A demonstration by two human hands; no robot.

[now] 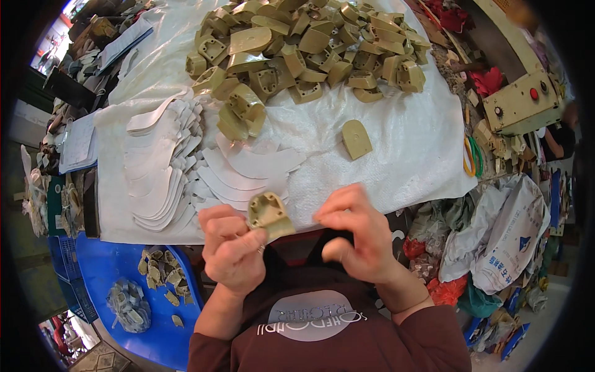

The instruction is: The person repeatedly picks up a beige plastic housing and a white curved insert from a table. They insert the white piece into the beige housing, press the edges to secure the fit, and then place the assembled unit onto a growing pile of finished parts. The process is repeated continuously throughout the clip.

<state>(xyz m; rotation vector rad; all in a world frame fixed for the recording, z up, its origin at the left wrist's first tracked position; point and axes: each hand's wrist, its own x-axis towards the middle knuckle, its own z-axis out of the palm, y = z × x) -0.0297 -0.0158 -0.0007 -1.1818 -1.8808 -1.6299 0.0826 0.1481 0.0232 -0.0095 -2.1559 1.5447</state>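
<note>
My left hand (pixel 234 248) grips an olive-gold shoe heel (pixel 271 211) between thumb and fingers, just past the table's near edge. The heel's hollow side with small holes faces up. To its right, my right hand (pixel 358 234) is raised with bent fingers and the thumb apart from them; I see nothing in it. Beyond the hands, a single heel (pixel 356 140) lies flat-side up on the white sheet (pixel 421 155). Curved white cut pieces (pixel 155 180) lie stacked at the left, with more of them fanned out (pixel 238 173) beside the stack.
A large heap of heels (pixel 310 49) covers the far part of the table. On a blue surface (pixel 149 335) at lower left lie a clear plastic bag (pixel 129 305) and small tan pieces (pixel 166 276). A control box (pixel 522 102) and stuffed bags (pixel 505 239) stand at right.
</note>
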